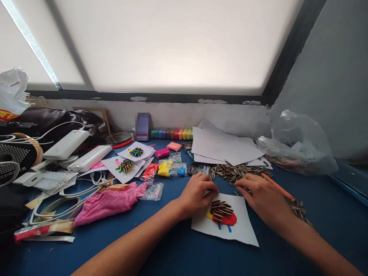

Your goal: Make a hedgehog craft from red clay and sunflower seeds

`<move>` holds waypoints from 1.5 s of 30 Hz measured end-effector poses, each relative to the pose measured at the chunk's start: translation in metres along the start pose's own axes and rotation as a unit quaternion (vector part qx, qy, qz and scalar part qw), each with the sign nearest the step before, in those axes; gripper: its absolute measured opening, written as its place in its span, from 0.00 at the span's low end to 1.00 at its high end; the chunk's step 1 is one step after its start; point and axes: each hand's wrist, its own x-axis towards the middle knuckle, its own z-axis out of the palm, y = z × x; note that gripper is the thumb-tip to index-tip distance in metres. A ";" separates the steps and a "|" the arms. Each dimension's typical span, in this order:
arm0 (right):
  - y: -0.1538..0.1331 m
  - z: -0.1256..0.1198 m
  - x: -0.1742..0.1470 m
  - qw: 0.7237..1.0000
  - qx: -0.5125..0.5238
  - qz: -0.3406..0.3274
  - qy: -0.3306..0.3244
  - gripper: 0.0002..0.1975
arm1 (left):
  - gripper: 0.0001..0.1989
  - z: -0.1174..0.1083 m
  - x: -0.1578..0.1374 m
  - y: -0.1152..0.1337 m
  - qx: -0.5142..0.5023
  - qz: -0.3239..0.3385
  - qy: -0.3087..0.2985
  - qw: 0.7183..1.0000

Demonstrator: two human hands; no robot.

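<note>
A white sheet of paper (241, 230) lies on the blue table, bearing a hedgehog-like figure of red clay (230, 220) with a yellow end, blue legs and striped sunflower seeds (221, 209) stuck on as spines. At the sheet's upper left corner rests my left hand (198, 193), its fingers curled and closed; what they grip, if anything, is hidden. Just beyond the sheet's upper right edge, my right hand (261, 195) is pinched, with what looks like a sunflower seed (237, 193) at the fingertips. Behind it spreads a pile of sunflower seeds (230, 172).
Two finished-looking seed figures on paper (125, 166) lie left, near clay packets (165, 168). A pink cloth (107, 205), white cables and power banks (90, 158) crowd the left side. Paper sheets (224, 145), a plastic bag (301, 147) and an orange stick-like object (277, 186) are right.
</note>
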 end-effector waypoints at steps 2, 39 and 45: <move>-0.003 0.003 0.008 1.000 -0.008 0.000 -0.019 0.10 | 0.07 -0.001 0.000 0.001 0.002 -0.002 -0.004 1.000; -0.045 -0.007 -0.048 0.981 0.192 -0.033 0.015 0.09 | 0.07 0.001 0.000 -0.002 0.001 0.008 0.006 1.000; -0.044 -0.002 -0.048 0.981 0.185 -0.050 0.022 0.09 | 0.07 0.001 0.000 -0.001 0.002 0.006 0.005 1.000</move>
